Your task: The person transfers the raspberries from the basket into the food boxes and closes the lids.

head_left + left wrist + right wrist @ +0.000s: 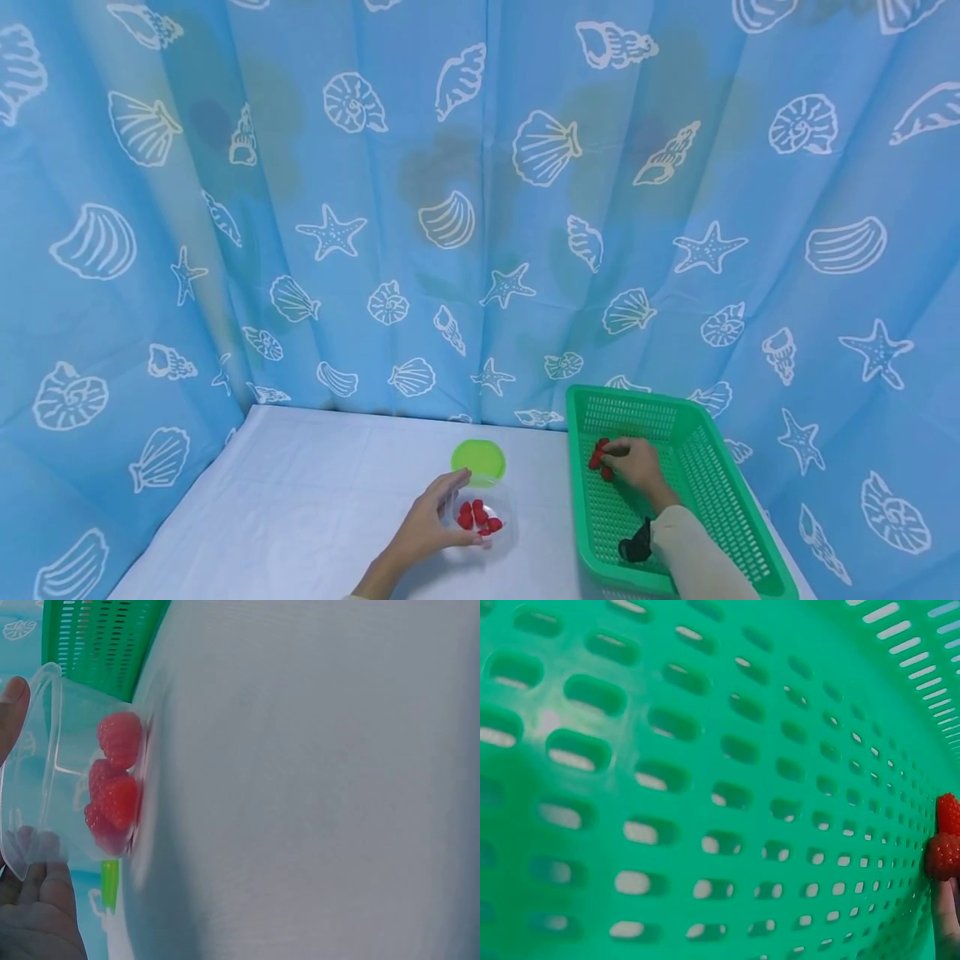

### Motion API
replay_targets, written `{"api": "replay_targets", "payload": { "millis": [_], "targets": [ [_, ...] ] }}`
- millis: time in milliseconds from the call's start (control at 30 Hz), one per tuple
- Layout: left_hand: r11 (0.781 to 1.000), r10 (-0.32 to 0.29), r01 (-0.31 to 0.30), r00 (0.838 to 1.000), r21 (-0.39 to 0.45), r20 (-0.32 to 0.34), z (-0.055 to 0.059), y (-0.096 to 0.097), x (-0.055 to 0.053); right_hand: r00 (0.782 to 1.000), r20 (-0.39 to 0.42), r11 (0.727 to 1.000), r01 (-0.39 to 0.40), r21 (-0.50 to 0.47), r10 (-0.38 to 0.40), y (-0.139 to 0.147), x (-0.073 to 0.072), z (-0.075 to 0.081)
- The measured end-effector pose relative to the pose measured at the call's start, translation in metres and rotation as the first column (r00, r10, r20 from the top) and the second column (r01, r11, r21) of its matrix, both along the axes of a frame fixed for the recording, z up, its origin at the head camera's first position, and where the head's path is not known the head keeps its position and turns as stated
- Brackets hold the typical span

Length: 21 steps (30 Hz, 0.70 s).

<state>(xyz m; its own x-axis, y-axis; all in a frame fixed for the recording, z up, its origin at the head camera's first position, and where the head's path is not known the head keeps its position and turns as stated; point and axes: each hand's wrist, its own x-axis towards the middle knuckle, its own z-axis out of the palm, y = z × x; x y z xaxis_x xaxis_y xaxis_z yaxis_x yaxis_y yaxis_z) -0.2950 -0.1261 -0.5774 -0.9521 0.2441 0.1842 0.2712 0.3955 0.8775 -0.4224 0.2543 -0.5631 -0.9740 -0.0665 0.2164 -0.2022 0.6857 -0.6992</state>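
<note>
My left hand (429, 523) holds a clear plastic container (504, 515) by its sides on the white table, thumb on the near side and fingers round the far side. Inside it lie several red raspberries (118, 793), gathered at the bottom. Over in the green basket (678, 467), my right hand (636, 463) reaches down and pinches a raspberry (597, 458) with thumb and fingers. Another raspberry (606, 473) sits close beside those fingertips. Only a bit of the right fingers (946, 922) shows in the right wrist view, at its edge.
Just behind the container lies a round lime-green lid (478, 460). The basket stands to the right on the white-covered table (300, 492), its walls raised and slotted. A black object (636, 543) is beside the right sleeve (697, 554). A blue shell-patterned curtain (480, 275) hangs behind.
</note>
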Motion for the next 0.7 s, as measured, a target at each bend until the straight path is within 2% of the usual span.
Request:
{"api": "replay_targets", "payload": {
  "millis": [133,233,367,467,700],
  "targets": [
    [1.000,0.000,0.000,1.000,-0.007,-0.012,0.0006,0.0001,0.0001,1.000,-0.001,1.000,-0.003,-0.007,0.003,-0.0017,0.0013,0.0014],
    [1.000,0.002,-0.002,1.000,-0.011,-0.015,0.0011,0.0004,-0.0001,0.999,0.034,1.000,-0.003,-0.010,0.003,-0.0034,0.0010,0.0028],
    [1.000,0.002,-0.002,1.000,-0.005,0.014,0.0010,0.0003,-0.0004,0.997,0.071,1.000,-0.006,-0.007,0.007,-0.0048,-0.0011,0.0025],
    [1.000,0.004,-0.004,1.000,0.000,0.031,0.0005,0.0001,-0.0003,0.998,0.063,1.000,-0.006,-0.007,0.006,-0.0049,-0.0014,0.0016],
    [1.000,-0.002,0.001,1.000,0.003,0.016,0.0012,-0.0001,-0.0001,0.999,0.033,0.999,0.002,-0.048,-0.001,-0.0023,-0.0065,-0.0025]
  ]
}}
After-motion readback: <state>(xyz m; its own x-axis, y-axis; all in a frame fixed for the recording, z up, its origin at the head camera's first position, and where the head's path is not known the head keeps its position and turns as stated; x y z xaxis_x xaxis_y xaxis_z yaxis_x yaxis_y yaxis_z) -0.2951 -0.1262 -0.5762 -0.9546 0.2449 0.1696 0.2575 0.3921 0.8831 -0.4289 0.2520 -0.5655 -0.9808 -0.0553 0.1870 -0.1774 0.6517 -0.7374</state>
